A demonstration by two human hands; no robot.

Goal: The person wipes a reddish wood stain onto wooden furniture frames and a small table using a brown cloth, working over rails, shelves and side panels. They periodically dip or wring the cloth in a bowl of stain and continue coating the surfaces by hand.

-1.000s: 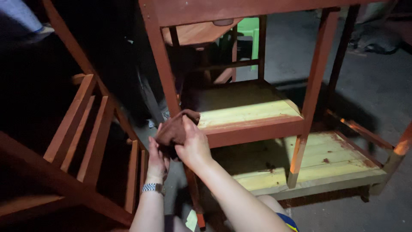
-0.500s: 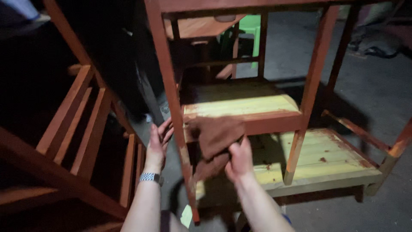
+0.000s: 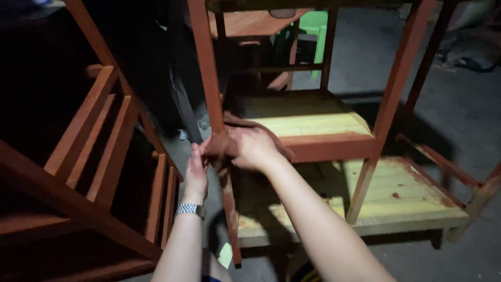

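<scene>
Your hands have brought the cloth [image 3: 229, 137] back onto the leg [image 3: 209, 89]: right hand [image 3: 253, 149] presses it there, left hand [image 3: 195, 169] pinches its edge. Lower planks [image 3: 396, 193] look unstained.

The one camera sits on my head and looks down and forward along my forearms, close enough that my left hand [image 3: 195, 172] and right hand [image 3: 250, 149] fill the middle of the view. It faces the red-stained wooden frame [image 3: 209, 78] just ahead, with the grey floor [image 3: 459, 104] beyond to the right. No second view shares the scene.
</scene>
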